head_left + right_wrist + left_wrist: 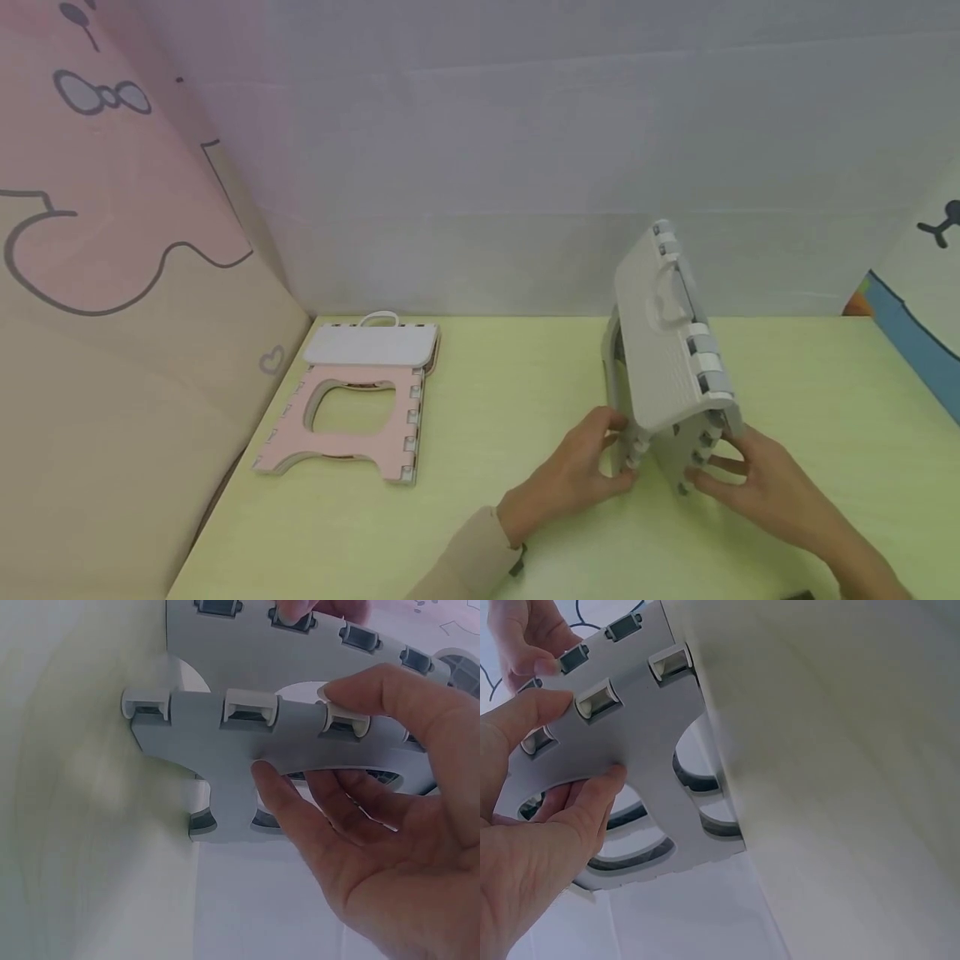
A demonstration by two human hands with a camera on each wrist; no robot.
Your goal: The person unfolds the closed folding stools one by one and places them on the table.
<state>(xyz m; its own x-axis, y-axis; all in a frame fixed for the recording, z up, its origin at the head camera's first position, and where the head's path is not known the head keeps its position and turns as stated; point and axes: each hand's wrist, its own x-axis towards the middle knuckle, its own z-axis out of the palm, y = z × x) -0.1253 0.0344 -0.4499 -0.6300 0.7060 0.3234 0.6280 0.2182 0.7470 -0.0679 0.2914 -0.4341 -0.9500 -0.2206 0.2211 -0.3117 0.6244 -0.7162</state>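
A grey-white folding step stool (648, 350) stands partly unfolded and tilted on the right half of the table, its ribbed top sloping and a small handle on its upper edge. My left hand (566, 471) grips the edge of its left leg panel, a finger and thumb on either side of the hinge tabs. Opposite it, my right hand (776, 487) pinches the right leg panel near the lower front corner. In the right wrist view, several fingers curl behind the grey panel (232, 750) through its cut-out. A gap separates the two leg panels.
A pink and white folding stool (360, 417) lies folded flat on the left side of the pale yellow-green table (510, 375). Behind the table rises a plain pale wall sheet (480, 167). A printed pink and beige panel (112, 250) borders the left.
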